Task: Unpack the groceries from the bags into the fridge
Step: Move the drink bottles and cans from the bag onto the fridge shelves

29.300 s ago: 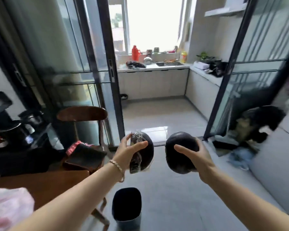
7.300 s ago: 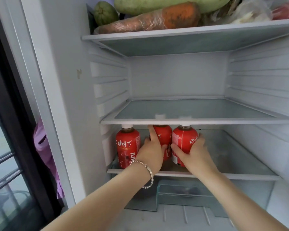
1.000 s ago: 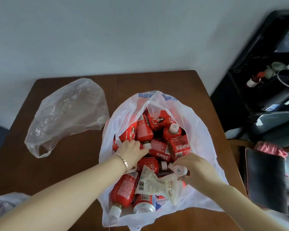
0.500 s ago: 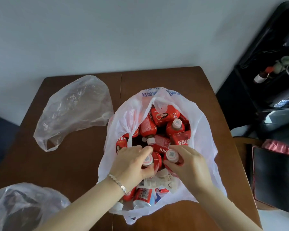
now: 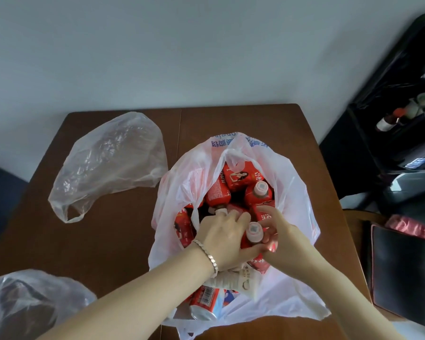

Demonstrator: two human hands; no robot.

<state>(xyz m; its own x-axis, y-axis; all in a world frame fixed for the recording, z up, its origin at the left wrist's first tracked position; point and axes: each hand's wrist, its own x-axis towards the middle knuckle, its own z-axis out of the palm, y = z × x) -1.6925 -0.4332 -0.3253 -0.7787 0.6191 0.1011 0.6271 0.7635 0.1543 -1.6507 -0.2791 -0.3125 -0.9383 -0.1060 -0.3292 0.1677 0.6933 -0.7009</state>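
head cam is looking straight down at a brown table (image 5: 123, 241) pushed up against a pale wall. the white bag (image 5: 295, 192) with blue print sits on the right half of it, mouth wide open and stuffed with red bottles (image 5: 241, 177) lying every which way, one of them upright near the back with a pale cap.

both hands are down inside the bag. my left hand (image 5: 223, 239), the one with the bracelet (image 5: 207, 253), is curled around a juice bottle (image 5: 254, 233) that stands cap-up between the two hands, thumb tucked under it on the near side. my right hand (image 5: 280, 241) is pressed in against the same bottle from the right with its fingers bent, but i honestly can't tell if it's actually gripping that one or the red bottle just beside it.

under my left wrist there's a white pouch (image 5: 233, 280) and a red and white bottle (image 5: 204, 303) lying near the bag's front edge.

a clear bag (image 5: 108, 165) lies crumpled on the left half of the table, well apart from the white one. another clear bag (image 5: 30, 305) with something dark in it sits at the near left corner. off the right side there's a black shelf unit (image 5: 378, 133) and a chair with a black cushion (image 5: 402, 271) and a pink cloth (image 5: 412, 229) on it.
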